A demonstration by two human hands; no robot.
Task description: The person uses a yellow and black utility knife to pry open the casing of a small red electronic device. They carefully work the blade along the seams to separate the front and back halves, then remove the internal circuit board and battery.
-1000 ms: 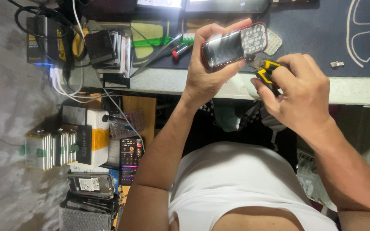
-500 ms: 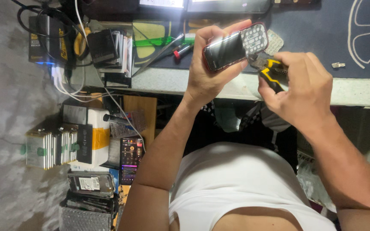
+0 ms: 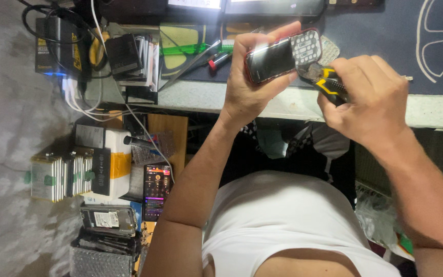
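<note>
Item 1: I see the left hand [image 3: 249,84] wrapped around a keypad phone [image 3: 282,55] with a red edge, holding it above the near rim of the workbench [image 3: 190,95], screen and keys in view.

Item 2: the right hand [image 3: 373,102] is clenched on black-and-yellow pliers [image 3: 326,81], whose tip touches the phone's keypad end.

Item 3: a red-tipped pen [image 3: 219,60] and tweezers [image 3: 188,64] lie on the bench, left of the phone.

Item 4: a lit phone [image 3: 157,191] and a stack of batteries [image 3: 60,177] sit low on the left.
</note>
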